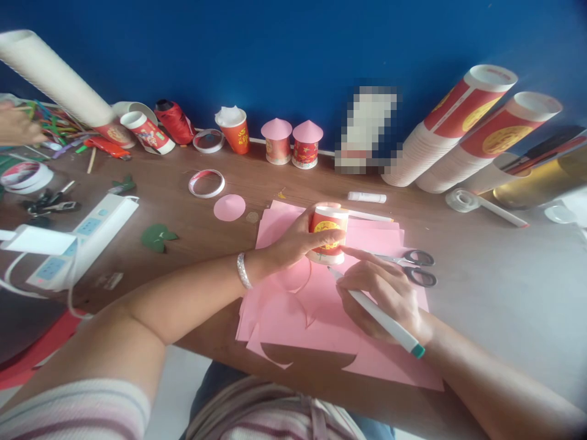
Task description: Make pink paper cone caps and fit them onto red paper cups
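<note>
My left hand [305,237] is wrapped round a red and white paper cup [326,227] with a yellow print, holding it over the pink paper sheets [316,305]. In my right hand [383,290] is a white marker pen [383,316] with a green end. Its tip sits just below and beside the cup's lower edge, where small green marks show; whether it touches cannot be told. My right index finger reaches toward the cup's side. Scissors [419,267] with dark handles lie on the paper's right side.
Two small cups with pink cone tops [276,137] stand by the blue wall. Tall paper cup stacks [458,122] lean at the right. A power strip [85,241], tape rolls [206,183] and a pink disc [229,208] lie leftward. Another person's hand [21,125] is at far left.
</note>
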A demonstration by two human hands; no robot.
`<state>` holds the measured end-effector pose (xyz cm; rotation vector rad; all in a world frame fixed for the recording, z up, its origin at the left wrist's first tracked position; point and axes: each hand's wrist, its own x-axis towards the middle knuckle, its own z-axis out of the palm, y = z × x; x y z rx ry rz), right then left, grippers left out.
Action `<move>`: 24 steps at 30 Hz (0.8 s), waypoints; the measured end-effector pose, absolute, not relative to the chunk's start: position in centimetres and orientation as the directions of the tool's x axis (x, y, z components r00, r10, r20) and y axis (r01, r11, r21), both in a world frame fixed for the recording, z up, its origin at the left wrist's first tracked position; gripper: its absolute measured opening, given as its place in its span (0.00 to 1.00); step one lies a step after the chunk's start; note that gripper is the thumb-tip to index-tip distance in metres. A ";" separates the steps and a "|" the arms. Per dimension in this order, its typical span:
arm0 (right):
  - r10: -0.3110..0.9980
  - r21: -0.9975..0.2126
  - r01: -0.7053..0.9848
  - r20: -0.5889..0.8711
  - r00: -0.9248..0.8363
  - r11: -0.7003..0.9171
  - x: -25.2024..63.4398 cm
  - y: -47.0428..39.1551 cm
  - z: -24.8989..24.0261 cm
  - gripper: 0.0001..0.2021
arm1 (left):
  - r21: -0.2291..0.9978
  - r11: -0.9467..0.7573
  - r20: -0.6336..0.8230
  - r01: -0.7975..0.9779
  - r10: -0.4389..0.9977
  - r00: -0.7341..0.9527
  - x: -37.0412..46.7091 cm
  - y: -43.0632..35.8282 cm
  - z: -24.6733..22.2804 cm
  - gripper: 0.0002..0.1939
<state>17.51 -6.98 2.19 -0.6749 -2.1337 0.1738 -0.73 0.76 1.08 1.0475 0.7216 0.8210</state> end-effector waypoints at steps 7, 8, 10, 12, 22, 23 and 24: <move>0.520 -0.330 0.430 0.715 -0.467 0.840 17.4 -6.8 2.3 0.15 | 0.927 0.278 -0.130 -0.252 0.867 0.480 -0.7 0.9 0.7 0.33; 0.523 -0.330 0.436 0.715 -0.464 0.837 17.5 -6.8 2.4 0.16 | 0.928 0.273 -0.126 -0.254 0.871 0.475 -0.7 0.9 0.6 0.32; 0.529 -0.334 0.440 0.712 -0.461 0.833 17.5 -6.8 2.4 0.16 | 0.932 0.254 -0.113 -0.259 0.880 0.460 -0.7 1.0 0.2 0.31; 0.535 -0.342 0.438 0.707 -0.463 0.831 17.6 -6.9 2.3 0.15 | 0.933 0.247 -0.106 -0.262 0.884 0.456 -0.8 1.1 -0.1 0.29; 0.523 -0.339 0.423 0.711 -0.471 0.841 17.6 -6.8 2.3 0.15 | 0.928 0.281 -0.126 -0.245 0.855 0.503 -0.7 1.0 0.6 0.34; 0.522 -0.338 0.422 0.713 -0.469 0.841 17.6 -6.8 2.4 0.15 | 0.927 0.281 -0.123 -0.247 0.852 0.510 -0.6 1.0 0.7 0.34; 0.523 -0.337 0.426 0.716 -0.463 0.839 17.6 -6.7 2.5 0.16 | 0.926 0.283 -0.119 -0.249 0.847 0.518 -0.6 1.0 0.8 0.34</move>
